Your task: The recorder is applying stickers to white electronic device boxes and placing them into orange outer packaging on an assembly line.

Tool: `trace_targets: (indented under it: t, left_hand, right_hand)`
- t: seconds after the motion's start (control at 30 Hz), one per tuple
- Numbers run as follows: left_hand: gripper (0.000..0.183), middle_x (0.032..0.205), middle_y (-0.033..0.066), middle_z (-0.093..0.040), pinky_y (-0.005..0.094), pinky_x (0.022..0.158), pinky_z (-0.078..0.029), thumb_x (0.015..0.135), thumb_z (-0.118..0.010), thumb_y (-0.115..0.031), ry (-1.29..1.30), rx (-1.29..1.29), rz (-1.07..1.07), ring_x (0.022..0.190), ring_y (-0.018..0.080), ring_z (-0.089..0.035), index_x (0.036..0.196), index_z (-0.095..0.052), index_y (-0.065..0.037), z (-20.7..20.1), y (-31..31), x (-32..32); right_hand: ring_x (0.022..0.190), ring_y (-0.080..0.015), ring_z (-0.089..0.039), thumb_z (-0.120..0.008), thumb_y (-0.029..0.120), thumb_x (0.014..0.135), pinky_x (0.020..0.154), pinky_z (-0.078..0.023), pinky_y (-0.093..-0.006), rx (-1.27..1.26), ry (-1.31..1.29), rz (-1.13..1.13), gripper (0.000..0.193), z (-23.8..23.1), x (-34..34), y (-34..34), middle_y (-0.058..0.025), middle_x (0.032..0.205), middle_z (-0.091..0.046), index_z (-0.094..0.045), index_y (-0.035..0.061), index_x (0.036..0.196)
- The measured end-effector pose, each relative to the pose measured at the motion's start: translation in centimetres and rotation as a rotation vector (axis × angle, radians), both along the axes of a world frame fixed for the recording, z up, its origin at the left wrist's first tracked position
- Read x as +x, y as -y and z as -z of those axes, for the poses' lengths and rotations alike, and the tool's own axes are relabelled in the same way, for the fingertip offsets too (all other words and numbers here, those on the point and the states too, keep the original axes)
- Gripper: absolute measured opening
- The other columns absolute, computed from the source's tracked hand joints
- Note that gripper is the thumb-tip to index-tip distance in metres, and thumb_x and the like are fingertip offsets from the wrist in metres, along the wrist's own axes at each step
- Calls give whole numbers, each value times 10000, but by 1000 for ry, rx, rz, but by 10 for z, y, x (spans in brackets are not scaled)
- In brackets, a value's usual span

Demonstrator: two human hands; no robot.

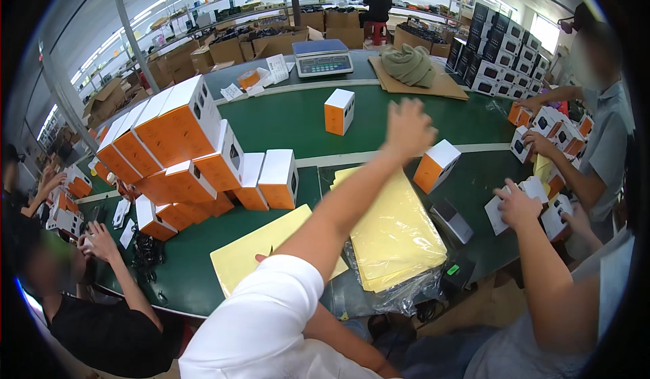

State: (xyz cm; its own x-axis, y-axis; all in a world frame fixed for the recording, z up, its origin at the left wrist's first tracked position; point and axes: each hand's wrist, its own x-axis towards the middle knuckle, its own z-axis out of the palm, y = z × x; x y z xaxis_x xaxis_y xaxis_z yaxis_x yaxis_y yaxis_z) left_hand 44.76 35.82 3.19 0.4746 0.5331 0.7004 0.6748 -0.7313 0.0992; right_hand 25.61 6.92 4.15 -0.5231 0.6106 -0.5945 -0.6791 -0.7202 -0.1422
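My left hand [407,130] is stretched far out over the green table [284,118], blurred, fingers apart and holding nothing. It hovers just above and left of an orange-and-white box [435,165] standing on the table. A second such box [338,111] stands farther back. My right hand [518,206] is at the right, closed on a small white carton [500,211]. A stack of yellow sheets in clear plastic [393,233] lies under my left arm.
A tall pile of orange-and-white boxes [179,152] fills the left side. A weighing scale [322,58] and cardboard with a green cloth [409,66] sit at the back. Co-workers handle boxes at the right [596,142] and lower left [101,243].
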Motion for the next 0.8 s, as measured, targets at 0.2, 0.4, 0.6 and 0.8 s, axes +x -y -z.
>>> trace_targets:
  t: [0.2,0.4,0.6,0.8]
  left_hand:
    - [705,1563,278,-429,624,1054,-470,875,-775,-514,-163,-458,-643,1380,497,-488,1400,-565,-92,9,-114,-139]
    - [602,1163,205,-704,488,881,-592,770,-795,-421,-40,-421,-425,1090,375,-704,1259,-610,-122,-3,-101,-143]
    - [581,1169,194,-678,480,932,-576,763,-783,-461,-93,-625,-393,1138,379,-691,1232,-648,-144,-20,-72,-186]
    - [546,1396,235,-527,493,964,-565,821,-775,-384,-105,-739,-359,1216,424,-636,1301,-642,-160,-5,-30,-179]
  right_hand:
    - [1346,-252,-558,-480,193,1075,1160,-435,-418,146,27,-47,450,-15,14,16,-124,1460,-588,-475,5,1483]
    - [1198,-238,-613,-499,114,1041,1055,-482,-441,315,-145,262,401,86,-1,2,-92,1341,-628,-499,17,1430]
    - [1067,-202,-630,-565,91,1006,1087,-477,-460,342,-136,378,443,99,7,10,-66,1177,-647,-489,18,1436]
    - [963,-182,-608,-580,59,994,1040,-493,-502,302,-88,498,427,107,1,29,-55,1069,-620,-500,27,1412]
